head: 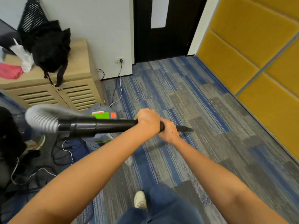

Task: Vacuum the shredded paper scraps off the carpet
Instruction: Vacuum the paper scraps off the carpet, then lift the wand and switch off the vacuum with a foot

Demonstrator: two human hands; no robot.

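Carpet strip (178, 94) between cabinet (77, 88), yellow wall (242, 46)

Item count:
- two hands at frame centre, left hand (148, 121) and right hand (169, 132)
- one black plastic vacuum wand (105, 126)
- one grey ribbed hose (40, 117), left
- one grey vacuum canister (100, 110) with green and orange labels
- one beige louvred wooden cabinet (77, 94), upper left
- one black fabric bag (50, 47)
- one white shoe (140, 199), bottom centre

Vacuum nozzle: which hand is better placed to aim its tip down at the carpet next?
Probably the right hand: it grips the black tube nearest the nozzle tip. The left hand grips just behind it, better for steadying.
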